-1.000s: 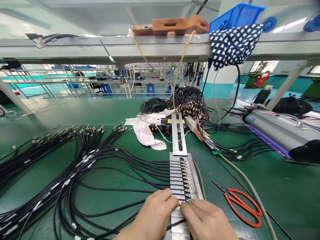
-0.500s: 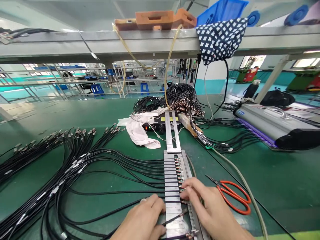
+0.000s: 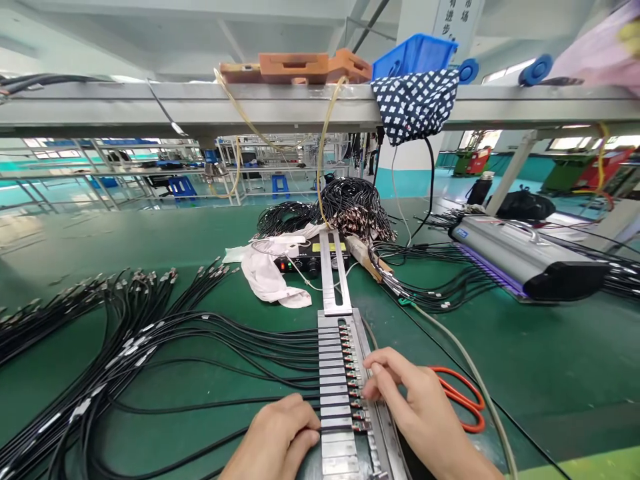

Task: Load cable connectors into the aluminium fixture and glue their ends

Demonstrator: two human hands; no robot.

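Note:
A slotted metal fixture [image 3: 339,448] runs away from me, with several black cables [image 3: 280,323] laid side by side across it. Their small metal connectors [image 3: 346,347] line up along its right side. Left of the fixture, my left hand [image 3: 280,433] is closed, thumb and forefinger pinching the nearest black cable [image 3: 338,429], whose connector lies over the fixture's right part. My right hand [image 3: 417,407] hovers at the rail beside the connectors, fingers curled and thumb against forefinger; anything between them is hidden. Red-handled scissors [image 3: 473,399] lie partly behind it.
Bundled cables [image 3: 115,347] spread over the left of the green table [image 3: 550,360]. Behind the fixture are a white cloth [image 3: 265,277], a black control box [image 3: 305,261] and a cable heap [image 3: 355,207]. A silver lamp unit [image 3: 520,250] glows purple at right.
The nearest cable, slanted across the fixture before, now lies straight across it with its connector in line. My right hand covers more of the scissors. The camera view has shifted slightly.

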